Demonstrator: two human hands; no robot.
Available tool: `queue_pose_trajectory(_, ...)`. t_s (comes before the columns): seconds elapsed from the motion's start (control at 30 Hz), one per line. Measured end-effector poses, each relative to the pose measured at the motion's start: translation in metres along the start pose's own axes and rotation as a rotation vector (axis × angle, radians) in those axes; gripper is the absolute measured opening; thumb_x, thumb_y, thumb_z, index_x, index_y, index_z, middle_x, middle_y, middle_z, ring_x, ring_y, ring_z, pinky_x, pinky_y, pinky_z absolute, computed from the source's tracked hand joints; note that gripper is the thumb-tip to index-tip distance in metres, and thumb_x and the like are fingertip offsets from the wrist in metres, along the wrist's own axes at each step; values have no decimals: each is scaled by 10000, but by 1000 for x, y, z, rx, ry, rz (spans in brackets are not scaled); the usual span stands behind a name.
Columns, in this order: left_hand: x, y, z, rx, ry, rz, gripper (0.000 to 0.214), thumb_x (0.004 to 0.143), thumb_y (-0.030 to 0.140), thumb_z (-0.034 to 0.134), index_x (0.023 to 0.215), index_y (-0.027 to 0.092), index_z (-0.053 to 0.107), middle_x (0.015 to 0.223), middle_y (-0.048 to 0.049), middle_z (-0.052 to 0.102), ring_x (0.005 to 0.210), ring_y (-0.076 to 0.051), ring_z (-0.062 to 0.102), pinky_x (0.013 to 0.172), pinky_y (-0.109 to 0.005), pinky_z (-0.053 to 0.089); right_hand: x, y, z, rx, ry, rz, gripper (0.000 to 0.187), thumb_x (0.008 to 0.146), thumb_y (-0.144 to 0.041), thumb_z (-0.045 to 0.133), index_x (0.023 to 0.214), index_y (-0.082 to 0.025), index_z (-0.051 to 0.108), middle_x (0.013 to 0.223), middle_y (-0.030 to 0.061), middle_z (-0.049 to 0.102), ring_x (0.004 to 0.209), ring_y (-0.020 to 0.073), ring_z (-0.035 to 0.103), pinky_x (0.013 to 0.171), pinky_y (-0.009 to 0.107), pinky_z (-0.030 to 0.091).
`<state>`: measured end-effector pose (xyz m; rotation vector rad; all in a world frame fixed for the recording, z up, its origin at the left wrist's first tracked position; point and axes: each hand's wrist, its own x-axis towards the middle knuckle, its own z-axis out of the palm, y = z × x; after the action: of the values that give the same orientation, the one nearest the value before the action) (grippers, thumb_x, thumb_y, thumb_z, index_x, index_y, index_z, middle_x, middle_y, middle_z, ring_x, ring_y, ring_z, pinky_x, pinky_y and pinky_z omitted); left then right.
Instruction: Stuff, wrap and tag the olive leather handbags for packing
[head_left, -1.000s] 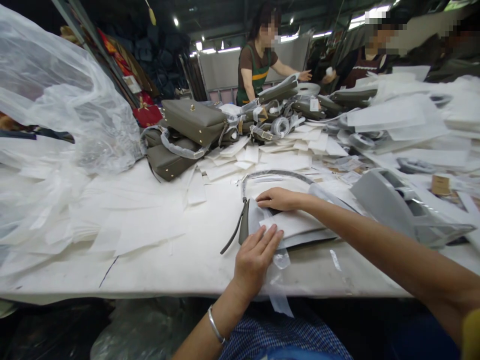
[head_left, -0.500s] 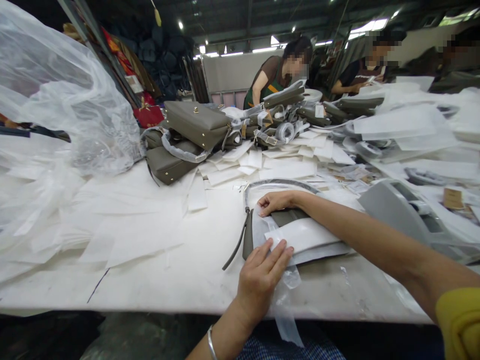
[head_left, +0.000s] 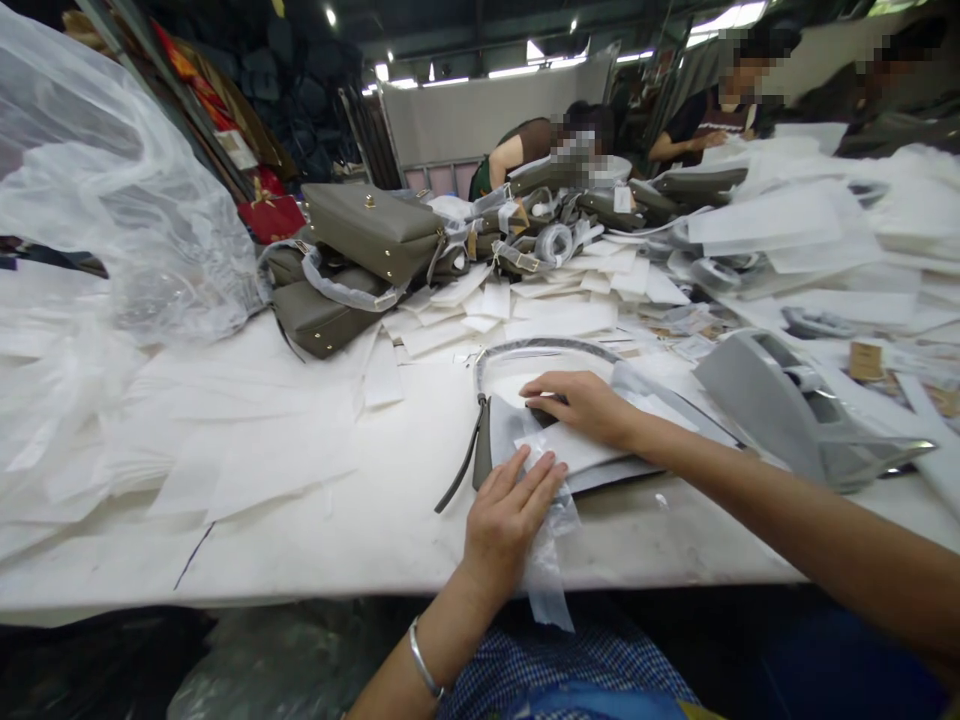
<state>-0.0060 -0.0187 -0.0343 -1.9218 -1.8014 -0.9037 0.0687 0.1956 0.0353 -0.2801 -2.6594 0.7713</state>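
An olive-grey handbag [head_left: 484, 455] lies on its side on the white table, its wrapped handle [head_left: 547, 344] arching away from me. Across it rest grey-white lining sheets and a white paper strip [head_left: 600, 450]. My left hand [head_left: 510, 515] lies flat on the near left part of these sheets, fingers stretched out and holding nothing. From under it a clear plastic strip [head_left: 553, 570] hangs over the table edge. Above the handbag's middle, my right hand [head_left: 581, 405] has its fingers extended and its thumb apart, near a dark patch of the bag.
Several olive handbags [head_left: 375, 235] are heaped behind, among loose white paper strips [head_left: 562, 315]. Paper sheets [head_left: 255, 430] and a clear plastic bag [head_left: 150, 210] stand left. A grey bag-shaped piece [head_left: 765, 400] lies right. A co-worker [head_left: 517, 155] bends over the far side.
My right hand has let go of the film at the bag's left edge and moved right, its fingers now extended. My left hand stays on the sheets. The co-worker behind has bent lower.
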Motion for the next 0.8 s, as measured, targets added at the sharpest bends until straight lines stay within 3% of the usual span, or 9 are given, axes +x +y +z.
queue_pose_trajectory(0.07, -1, -1, 1, -28, -10, 0, 528, 923, 33, 517, 1416, 221, 506, 1397, -17, 597, 1339, -230, 512, 1064, -419, 507, -41, -13, -7, -45, 87, -198, 226, 985, -293, 538, 1133, -212, 688, 1085, 62, 735, 997, 176, 677, 915, 305, 516)
queue_pose_trajectory(0.13, -1, -2, 2, -57, 7, -11, 535, 926, 39, 514, 1430, 215, 486, 1392, -30, 601, 1322, -222, 530, 1063, -420, 507, -79, -22, -7, -108, 106, -367, 287, 976, -321, 576, 1237, -217, 633, 1137, 68, 723, 1066, 179, 662, 1006, 345, 497)
queue_pose_trajectory(0.2, -2, -3, 3, -83, 25, -21, 545, 929, 38, 501, 1443, 212, 466, 1384, -40, 608, 1324, -216, 528, 1060, -419, 508, -107, -26, 0, -211, 98, -453, 412, 952, -341, 619, 1343, -224, 557, 1245, 79, 687, 1192, 202, 609, 1119, 433, 417)
queue_pose_trajectory(0.27, -2, -3, 3, -101, 24, -20, 556, 930, 36, 492, 1455, 212, 448, 1384, -42, 609, 1324, -207, 528, 1061, -411, 506, -121, -27, 11, -305, 152, -450, 460, 943, -299, 635, 1383, -220, 523, 1303, 90, 656, 1246, 209, 572, 1148, 475, 379)
queue_pose_trajectory(0.43, 0, -3, 2, -96, 0, -39, 608, 900, 77, 572, 1475, 204, 419, 1421, -56, 577, 1307, -208, 546, 1078, -376, 491, -113, -33, 36, -281, 396, -452, 270, 903, -150, 648, 1163, -220, 671, 1071, 44, 736, 1015, 177, 651, 981, 394, 502)
queue_pose_trajectory(0.53, 1, -1, 1, -61, 8, -63, 650, 890, 79, 579, 1496, 206, 382, 1498, -94, 483, 1273, -212, 576, 1024, -341, 525, -104, -44, 40, -232, 427, -456, 176, 906, -132, 629, 1037, -225, 702, 940, 26, 742, 918, 181, 641, 879, 377, 512)
queue_pose_trajectory(0.63, 0, -1, 1, -29, 35, -83, 676, 884, 48, 553, 1508, 223, 360, 1528, -106, 436, 1231, -202, 607, 980, -311, 544, -104, -50, 42, -198, 421, -483, 161, 933, -138, 590, 1024, -214, 698, 893, 24, 739, 879, 172, 643, 878, 376, 499)
queue_pose_trajectory(0.8, -2, -4, 0, -72, -4, -62, 668, 870, 102, 621, 1487, 208, 389, 1419, -83, 576, 1261, -209, 584, 1051, -337, 507, -112, -42, 45, -256, 418, -534, 176, 959, -173, 573, 1075, -221, 696, 928, 17, 758, 914, 170, 648, 891, 363, 491)
